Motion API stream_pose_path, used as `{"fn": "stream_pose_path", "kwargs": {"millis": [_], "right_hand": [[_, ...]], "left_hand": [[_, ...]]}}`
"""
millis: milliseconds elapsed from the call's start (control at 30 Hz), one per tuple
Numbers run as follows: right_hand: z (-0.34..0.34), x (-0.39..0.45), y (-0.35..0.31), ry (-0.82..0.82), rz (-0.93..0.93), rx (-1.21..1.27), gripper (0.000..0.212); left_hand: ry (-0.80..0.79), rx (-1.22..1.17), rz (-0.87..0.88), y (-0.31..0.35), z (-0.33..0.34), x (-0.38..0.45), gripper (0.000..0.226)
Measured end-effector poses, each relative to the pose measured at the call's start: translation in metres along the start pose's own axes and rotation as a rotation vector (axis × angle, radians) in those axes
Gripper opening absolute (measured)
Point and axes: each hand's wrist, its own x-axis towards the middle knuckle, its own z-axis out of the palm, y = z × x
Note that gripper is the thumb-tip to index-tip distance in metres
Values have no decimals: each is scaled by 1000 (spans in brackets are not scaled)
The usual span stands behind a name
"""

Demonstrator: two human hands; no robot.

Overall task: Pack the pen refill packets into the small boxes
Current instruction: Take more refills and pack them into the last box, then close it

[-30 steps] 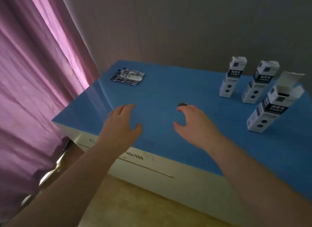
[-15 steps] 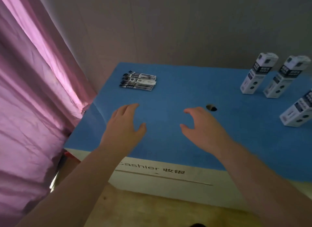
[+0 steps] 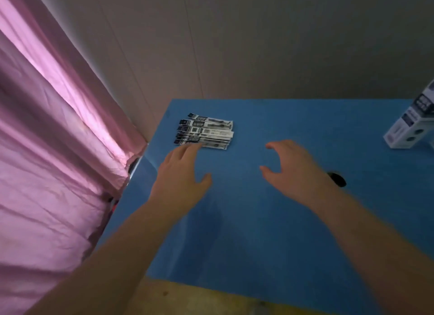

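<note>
A stack of packets [image 3: 204, 134] is seen lying flat near the far left corner of the blue table [image 3: 258, 232], fanned slightly so that several printed edges show. The left hand [image 3: 180, 178] is held palm down just in front of the stack, its fingers straight and close together, the thumb spread to the side; the fingertips [image 3: 193, 147] reach the near edge of the lowest packet, though whether they touch it cannot be told, as the hand is blurred. Nothing is held in it. The right hand [image 3: 293, 171] is held above the table to the right of the stack and apart from it, with fingers loosely curved and spread from the thumb, and nothing is gripped. A small box [image 3: 409, 127] is seen at the right edge of the table, leaning and partly cut off by the frame, well apart from the packets. A dark hole [image 3: 338, 179] in the table is seen just beside the right wrist. A pink curtain [image 3: 54, 150] hangs along the left edge of the table, and a grey wall [image 3: 258, 45] stands behind the far edge.
</note>
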Motion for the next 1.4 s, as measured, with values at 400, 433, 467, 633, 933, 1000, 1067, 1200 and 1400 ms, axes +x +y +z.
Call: {"fn": "stream_pose_path", "kwargs": {"millis": [400,433,467,633,933,1000,1067,1200,1400], "right_hand": [[22,56,1,-32,61,9,53],[25,59,0,-25,67,12,53],[28,62,-1,-23,78,16,53],[43,74,-6,0,125,2,52],[58,86,-21,2,153,-4,49],[60,90,-23,-1,165,0,49],[61,94,-25,14,161,-9,49],[60,101,-31,51,154,-1,49],[59,100,-42,41,155,-10,49]], "left_hand": [[-278,207,78,-66,45,110,92],[-304,239,99,-76,50,121,95],[-323,275,133,-84,54,134,97],[-418,387,281,-108,61,205,111],[-675,659,438,-96,68,282,104],[-624,636,471,-92,71,282,82],[-572,566,496,-90,75,281,56],[-526,493,467,-87,81,274,24],[-504,521,319,-84,83,257,13]]}}
